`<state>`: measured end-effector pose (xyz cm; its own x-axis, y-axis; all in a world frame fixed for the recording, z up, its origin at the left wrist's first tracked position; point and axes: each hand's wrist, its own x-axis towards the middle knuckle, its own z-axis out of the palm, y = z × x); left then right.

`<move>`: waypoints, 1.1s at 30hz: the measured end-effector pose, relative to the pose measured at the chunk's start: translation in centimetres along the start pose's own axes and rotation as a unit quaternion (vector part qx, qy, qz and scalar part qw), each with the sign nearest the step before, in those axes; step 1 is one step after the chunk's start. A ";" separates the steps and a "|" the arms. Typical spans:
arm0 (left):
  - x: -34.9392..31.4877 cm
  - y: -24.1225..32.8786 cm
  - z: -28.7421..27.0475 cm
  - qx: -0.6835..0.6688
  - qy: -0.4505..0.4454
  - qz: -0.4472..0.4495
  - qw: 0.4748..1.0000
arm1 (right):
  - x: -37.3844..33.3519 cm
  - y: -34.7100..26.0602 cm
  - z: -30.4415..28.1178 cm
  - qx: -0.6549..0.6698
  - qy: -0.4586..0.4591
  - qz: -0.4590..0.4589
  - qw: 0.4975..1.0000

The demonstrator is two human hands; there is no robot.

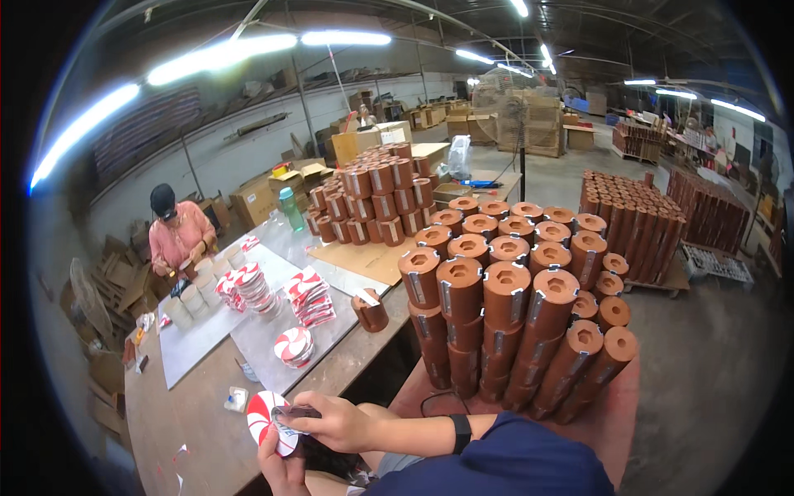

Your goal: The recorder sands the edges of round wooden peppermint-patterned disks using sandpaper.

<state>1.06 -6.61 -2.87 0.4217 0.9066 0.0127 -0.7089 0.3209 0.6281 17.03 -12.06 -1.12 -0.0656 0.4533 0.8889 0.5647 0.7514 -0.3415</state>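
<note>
My left hand (284, 465) pinches the lower edge of a round red-and-white swirl disc (260, 408), close to the table's near edge. Against the disc's right side, my right hand (337, 423) is closed around a dark, narrow hand tool (296, 411) whose exact kind I cannot make out. Part of the disc is hidden behind the tool and fingers. Stacks of similar swirl discs (294, 346) lie on grey boards just beyond my hands. A single brown cylinder (370, 312) with a light strip stands at the right table edge.
Tall columns of brown cylinders (506, 285) crowd a stand at my right. More brown cylinders (382, 178) are piled at the table's far end, near a green bottle (291, 208). A person in pink (178, 231) works across the table beside pale cylinders (192, 298).
</note>
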 end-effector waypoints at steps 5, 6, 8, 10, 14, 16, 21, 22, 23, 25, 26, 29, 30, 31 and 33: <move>-0.2 0.9 0.3 -0.017 0.050 0.051 0.997 | -1.9 2.1 1.0 -0.040 -0.036 0.061 0.997; -0.2 1.3 0.2 -0.010 0.037 0.056 0.998 | -1.9 2.1 0.9 -0.036 -0.043 0.083 0.995; 0.0 1.2 0.7 0.019 0.001 0.005 1.000 | -0.4 0.8 0.1 -0.056 -0.025 0.062 0.996; 0.4 0.5 -0.5 0.005 -0.009 -0.025 1.000 | 1.4 -0.5 -0.2 -0.056 -0.039 0.003 0.998; -0.3 1.5 -0.4 -0.002 0.018 0.022 1.000 | -0.6 1.9 2.0 -0.040 -0.065 0.020 0.997; 0.2 1.9 -1.2 -0.045 0.017 0.010 0.999 | -2.0 3.6 2.1 -0.051 -0.101 0.099 0.989; 0.9 1.1 0.1 -0.028 -0.008 -0.027 0.999 | 1.4 1.5 1.2 -0.022 -0.075 0.061 0.995; 1.0 1.0 -0.1 -0.037 -0.016 -0.028 0.999 | 1.8 1.3 1.3 -0.032 -0.095 0.040 0.994; 0.9 1.1 -0.4 -0.034 0.006 -0.022 0.999 | 1.3 1.7 1.7 -0.024 -0.097 0.042 0.994; 0.9 1.7 -0.8 -0.032 0.033 -0.012 0.999 | -0.1 3.5 2.3 -0.025 -0.096 0.068 0.993; 0.9 2.0 -1.0 -0.042 0.034 -0.014 0.998 | -0.9 4.4 2.4 -0.022 -0.116 0.108 0.987; 1.4 1.9 -1.3 -0.045 0.038 -0.008 0.998 | -1.0 4.6 2.5 -0.011 -0.104 0.118 0.988; 1.4 1.7 -1.3 -0.036 0.037 -0.005 0.999 | 0.1 3.8 2.3 -0.014 -0.082 0.093 0.992; 1.6 1.6 -1.5 -0.037 0.046 -0.017 0.998 | 0.8 3.2 2.3 -0.018 -0.058 0.067 0.996; 1.5 1.3 -1.8 -0.047 0.046 -0.030 0.997 | 1.3 2.6 2.7 -0.018 -0.091 0.046 0.995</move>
<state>-0.29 -4.36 -3.40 0.4138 0.9053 -0.0963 -0.7360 0.3949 0.5499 16.23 -8.22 -1.70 -0.1581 0.6006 0.7838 0.6047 0.6864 -0.4040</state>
